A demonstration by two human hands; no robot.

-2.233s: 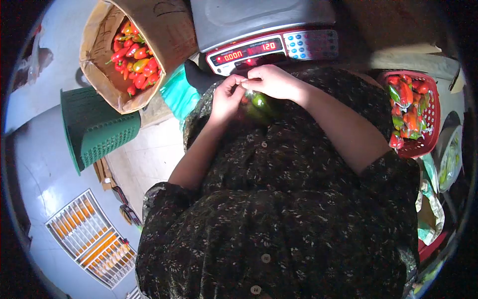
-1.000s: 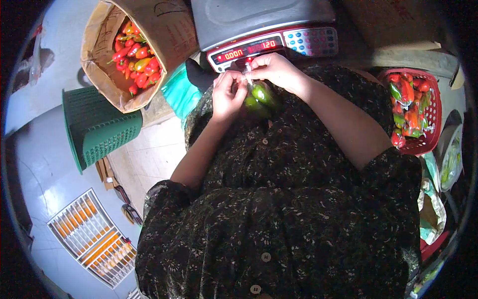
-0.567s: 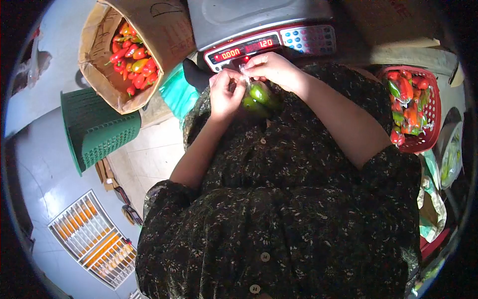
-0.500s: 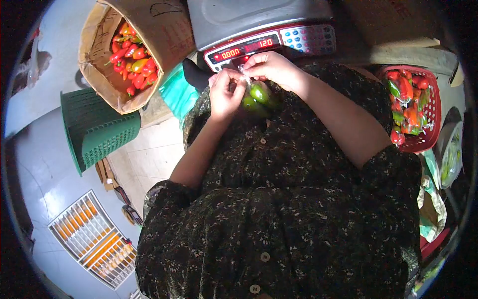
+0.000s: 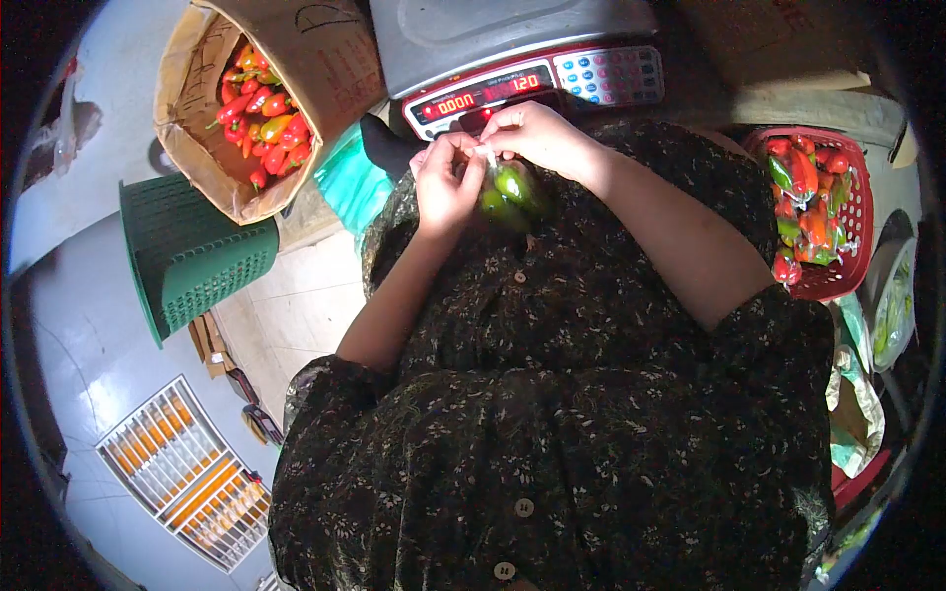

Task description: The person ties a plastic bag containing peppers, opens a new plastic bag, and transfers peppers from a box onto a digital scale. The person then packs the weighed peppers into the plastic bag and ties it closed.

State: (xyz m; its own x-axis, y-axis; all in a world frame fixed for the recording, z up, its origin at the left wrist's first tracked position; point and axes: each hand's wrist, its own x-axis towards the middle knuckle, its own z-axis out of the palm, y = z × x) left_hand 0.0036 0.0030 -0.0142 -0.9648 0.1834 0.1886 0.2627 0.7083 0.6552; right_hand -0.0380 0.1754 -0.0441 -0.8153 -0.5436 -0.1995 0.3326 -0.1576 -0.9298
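A clear plastic bag of green peppers (image 5: 510, 193) hangs in front of my body, its gathered neck pinched between both hands. My left hand (image 5: 448, 182) has its thumb and fingers closed on one side of the neck. On the other side, my right hand (image 5: 537, 136) pinches the same twisted plastic, fingertips almost touching those of the left. Just beyond the hands is a digital scale (image 5: 532, 87) with red lit figures and a keypad. The bag's lower part is blurred, and the fingertips partly hide its neck.
At the upper left, a cardboard box (image 5: 345, 79) holds red and orange peppers (image 5: 261, 118). Below it stands a green plastic basket (image 5: 212, 261). To the right, a red basket (image 5: 857, 212) contains bagged peppers (image 5: 808, 212), with a pale bowl (image 5: 892, 310) beside it.
My right hand's fingers have drawn slightly closer to the left hand at the bag's neck. The bag of green peppers hangs in nearly the same spot.
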